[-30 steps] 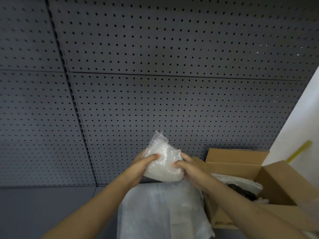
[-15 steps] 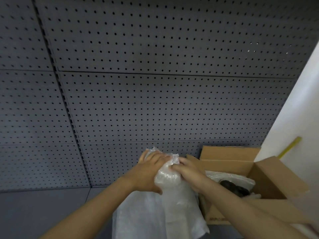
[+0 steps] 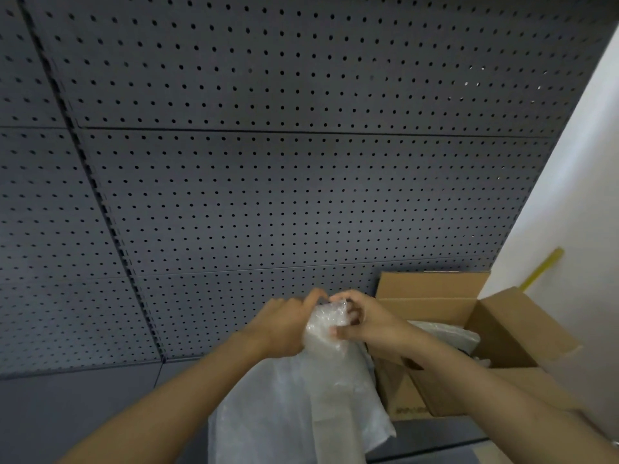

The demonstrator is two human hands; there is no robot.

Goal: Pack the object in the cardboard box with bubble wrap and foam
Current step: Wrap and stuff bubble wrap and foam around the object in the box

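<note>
Wrapping bundle: a bubble wrap bundle [image 3: 326, 324] was gripped between both hands, just left of the cardboard box [image 3: 435, 289].
Left hand [image 3: 284, 326]: curled round it.
Right hand [image 3: 365, 321]: pinched it.

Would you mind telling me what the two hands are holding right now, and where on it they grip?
Both hold the bubble-wrapped bundle: the left hand grips its left side, and the right hand pinches its top and right side.
</note>
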